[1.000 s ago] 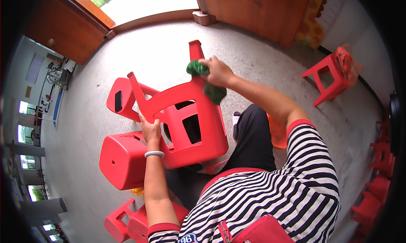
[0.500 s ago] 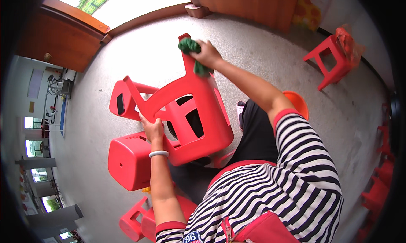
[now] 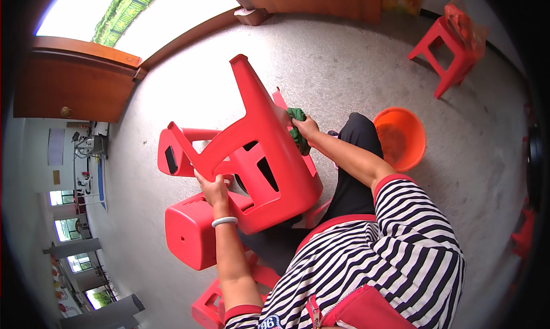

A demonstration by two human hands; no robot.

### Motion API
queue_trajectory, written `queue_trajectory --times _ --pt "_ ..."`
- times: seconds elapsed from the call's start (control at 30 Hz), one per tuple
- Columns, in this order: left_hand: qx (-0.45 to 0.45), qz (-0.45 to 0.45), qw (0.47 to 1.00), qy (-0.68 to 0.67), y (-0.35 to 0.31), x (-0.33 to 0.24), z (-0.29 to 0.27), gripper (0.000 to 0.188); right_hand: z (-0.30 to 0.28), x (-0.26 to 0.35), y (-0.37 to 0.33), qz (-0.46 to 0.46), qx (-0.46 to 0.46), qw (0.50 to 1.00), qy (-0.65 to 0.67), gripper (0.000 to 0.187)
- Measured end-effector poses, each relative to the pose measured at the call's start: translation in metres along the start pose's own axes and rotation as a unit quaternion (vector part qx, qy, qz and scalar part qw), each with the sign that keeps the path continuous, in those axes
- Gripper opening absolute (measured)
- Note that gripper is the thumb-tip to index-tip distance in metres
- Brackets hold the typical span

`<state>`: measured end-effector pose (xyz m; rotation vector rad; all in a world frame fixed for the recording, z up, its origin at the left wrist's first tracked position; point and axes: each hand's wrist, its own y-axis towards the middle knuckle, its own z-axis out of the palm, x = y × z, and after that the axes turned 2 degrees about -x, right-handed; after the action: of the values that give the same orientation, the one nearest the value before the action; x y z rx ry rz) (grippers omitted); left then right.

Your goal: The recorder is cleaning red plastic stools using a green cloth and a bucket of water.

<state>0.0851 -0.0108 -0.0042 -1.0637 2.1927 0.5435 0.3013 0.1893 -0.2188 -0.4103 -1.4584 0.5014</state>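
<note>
A red plastic stool [image 3: 303, 185], tipped on its side with its legs pointing away and to the left, rests at my lap. My left hand [image 3: 213, 190], a pale bangle on its wrist, is closed around the stool's lower left leg. A crumpled green cloth [image 3: 295, 114] is gripped in my right hand [image 3: 308, 128], which presses it against the right side of the stool near the base of a leg. Part of the right fingers is hidden by the cloth. Beside my left hand lies another red stool [image 3: 192, 234], its square seat facing me.
Beyond that lies another tipped red stool [image 3: 179, 164]. More stools [image 3: 207, 309] are at lower left. An orange bucket [image 3: 418, 137] stands right of my knee. At far right a red stool [image 3: 444, 71] carries a reddish plastic bag [image 3: 460, 19]. Wooden doors [image 3: 74, 88] flank a bright doorway.
My right hand has moved with the green cloth from the tip of the upper leg down to the stool's right side. The view has shifted, showing more of the orange bucket.
</note>
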Motion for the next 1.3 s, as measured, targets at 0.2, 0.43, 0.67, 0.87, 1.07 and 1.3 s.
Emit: queue_trajectory --times 0.2,0.43,0.67,0.87,1.07,1.3 --pt "-0.006 -0.029 0.999 -0.017 0.000 0.030 -0.014 0.085 0.011 0.099 -0.061 -0.299 0.069 0.941 -0.140 0.054" --pt "-0.025 0.028 0.999 -0.022 0.011 0.055 -0.013 0.086 0.060 0.194 -0.036 -0.411 0.032 0.890 -0.193 0.054" --pt "-0.004 -0.031 0.999 0.030 0.009 -0.005 0.000 0.091 0.075 0.226 0.029 -0.377 0.044 0.911 -0.164 0.057" --pt "-0.040 -0.004 0.998 0.043 0.017 0.035 -0.012 0.090 0.035 0.165 -0.030 -0.421 0.164 0.881 -0.141 0.057" --pt "0.006 -0.051 0.999 0.014 0.007 0.000 -0.011 0.090 0.065 0.230 0.007 -0.355 0.115 0.900 -0.227 0.066" --pt "0.004 -0.054 0.998 0.027 0.007 -0.004 -0.004 0.091 0.071 0.223 0.015 -0.333 0.099 0.916 -0.202 0.064"
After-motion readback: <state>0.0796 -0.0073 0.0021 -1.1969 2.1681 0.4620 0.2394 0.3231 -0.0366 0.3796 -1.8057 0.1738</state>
